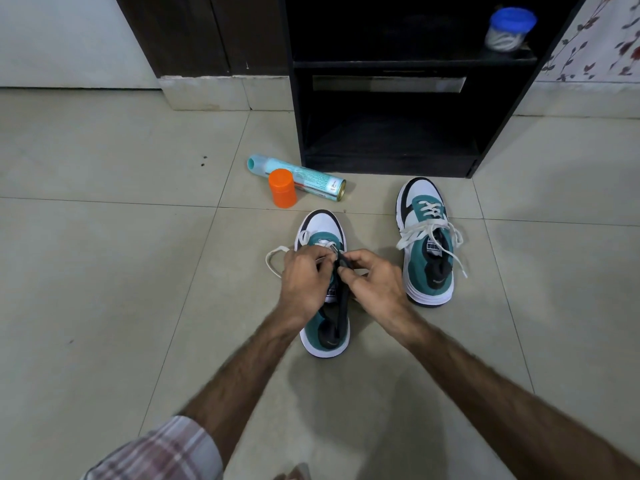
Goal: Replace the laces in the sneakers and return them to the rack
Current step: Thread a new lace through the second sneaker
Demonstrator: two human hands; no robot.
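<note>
Two white, teal and black sneakers stand on the tiled floor, toes pointing at the black rack (388, 161). Over the left sneaker (323, 223) both hands work at the eyelets. My left hand (303, 275) pinches the white lace (275, 254), which loops out to the left of the shoe. My right hand (372, 277) pinches the dark edge of the shoe's tongue or upper beside the eyelets. The right sneaker (427, 271) sits apart to the right, its white lace (429, 233) loose and spilling over both sides.
A teal spray can (311, 178) lies on the floor left of the rack, with an orange cap (282, 192) standing in front of it. A clear jar with a blue lid (509, 29) sits on the rack's upper shelf. A dark wooden door is behind on the left.
</note>
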